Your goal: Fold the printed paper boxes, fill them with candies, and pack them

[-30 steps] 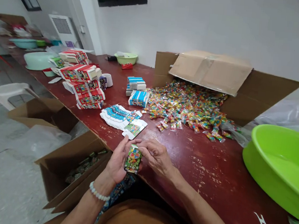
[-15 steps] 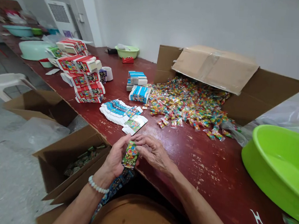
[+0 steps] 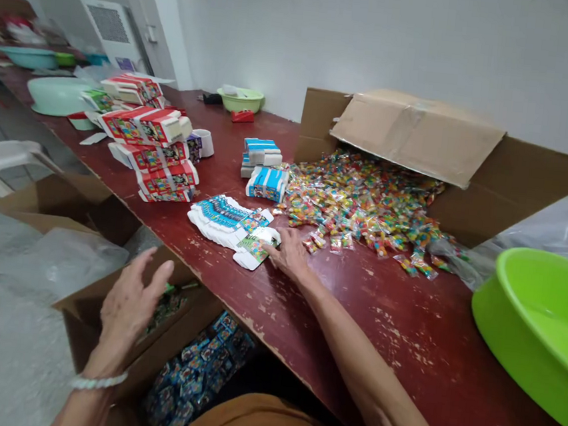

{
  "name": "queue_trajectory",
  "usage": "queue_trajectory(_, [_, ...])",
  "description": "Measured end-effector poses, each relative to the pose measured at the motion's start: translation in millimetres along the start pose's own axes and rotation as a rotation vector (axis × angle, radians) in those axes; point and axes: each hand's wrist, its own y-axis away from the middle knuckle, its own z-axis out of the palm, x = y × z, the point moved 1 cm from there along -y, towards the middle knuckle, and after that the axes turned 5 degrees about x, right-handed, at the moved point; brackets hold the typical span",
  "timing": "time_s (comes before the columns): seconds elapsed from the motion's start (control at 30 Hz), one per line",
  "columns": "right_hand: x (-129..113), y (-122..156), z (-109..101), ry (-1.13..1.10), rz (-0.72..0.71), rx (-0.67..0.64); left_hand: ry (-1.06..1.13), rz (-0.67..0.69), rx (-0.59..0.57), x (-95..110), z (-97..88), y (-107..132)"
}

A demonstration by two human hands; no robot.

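My left hand [image 3: 130,298] spread, empty, over floor box [image 3: 72,326] — right hand [image 3: 287,253] on carton blank [image 3: 255,247] near table [image 3: 403,331] edge, grasp unclear; print unreadable.

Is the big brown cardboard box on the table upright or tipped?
Tipped: the brown cardboard box lies on its side, colourful small packets spilling onto the red table.

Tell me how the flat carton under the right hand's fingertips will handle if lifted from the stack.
The flat carton looks like thin card, so probably light and bendy. It lies atop a fanned stack, so a push would likely slide it, perhaps dragging neighbours.
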Motion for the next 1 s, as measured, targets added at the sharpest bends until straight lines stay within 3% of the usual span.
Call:
queue_trajectory(0.07, [-0.4,-0.7,7.1,0.103,0.015,-0.041,-0.046,0.165,-0.011,15.9,17.1,8.3])
queue_trajectory(0.17, [1.1,1.1,12.1,0.157,0.061,-0.088,-0.159,0.395,-0.016,58.5,53.5,23.5])
queue_trajectory(0.23, [3.8,0.6,12.0,0.067,0.101,-0.087,-0.219,0.469,-0.023,79.3,73.9,28.1])
queue_trajectory(0.3, [6.4,0.1,10.3,-0.045,0.125,-0.064,-0.238,0.503,-0.013,87.5,85.7,28.7])
queue_trajectory(0.43, [4.7,7.4,2.0,-0.153,0.106,-0.017,-0.183,0.525,0.016,84.0,84.6,27.4])
queue_trajectory(0.53, [-5.5,19.7,-11.7,-0.128,-0.008,0.088,-0.029,0.447,-0.031,83.5,74.4,27.0])
queue_trajectory(0.6, [-13.9,27.3,-23.2,-0.066,-0.119,0.15,0.185,0.327,-0.167,85.5,68.6,26.1])
queue_trajectory(0.67, [-20.4,32.8,-33.8,-0.046,-0.211,0.119,0.493,0.155,-0.385,88.2,64.0,25.5])
queue_trajectory(0.77, [-24.1,39.2,-45.9,-0.122,-0.291,-0.016,0.906,-0.142,-0.808,93.0,56.2,28.1])
queue_trajectory(0.83, [-23.8,45.0,-51.7,-0.179,-0.296,-0.078,1.025,-0.304,-1.093,96.3,49.9,32.7])
queue_trajectory(0.9, [-23.5,52.7,-55.8,-0.222,-0.28,-0.118,1.062,-0.362,-1.288,99.2,44.6,37.9])
queue_trajectory(1.0, [-24.8,65.2,-59.7,-0.298,-0.269,-0.195,1.053,-0.294,-1.434,102.1,41.5,45.3])
